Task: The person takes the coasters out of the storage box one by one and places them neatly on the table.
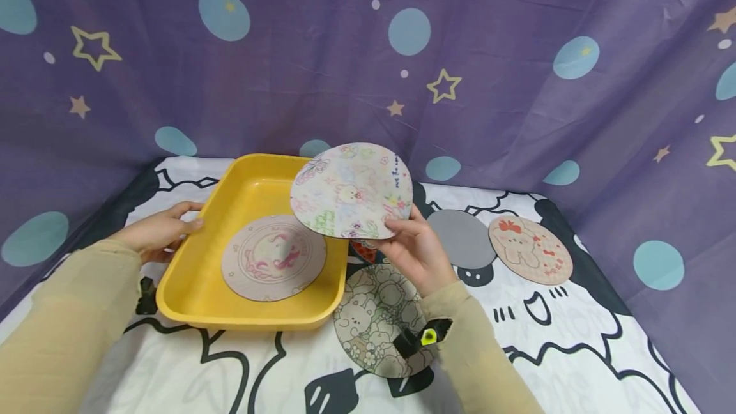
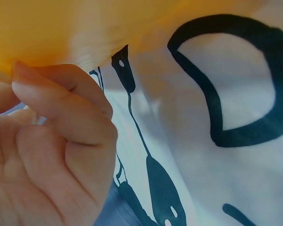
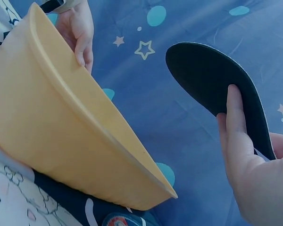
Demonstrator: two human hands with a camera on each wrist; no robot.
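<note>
My right hand [image 1: 418, 254] holds a round mouse pad [image 1: 352, 190] by its near right edge, raised and tilted above the right side of a yellow tray [image 1: 195, 280]. The pad's colourful doodle print faces up; the right wrist view shows its dark underside [image 3: 205, 77] with fingers of the right hand [image 3: 254, 174] against it. My left hand [image 1: 163, 232] grips the tray's left rim, its fingertips at the yellow wall in the left wrist view. Inside the tray lies a pink round pad [image 1: 273, 257] with a unicorn-like print.
Right of the tray, a round pad with line-drawn animals [image 1: 368, 318] lies partly under my right wrist. Beyond it are a plain grey round pad [image 1: 460, 238] and a pink checked bunny pad [image 1: 531, 250]. A red patterned piece [image 1: 363, 251] shows behind my hand. A purple curtain [image 1: 322, 69] hangs behind.
</note>
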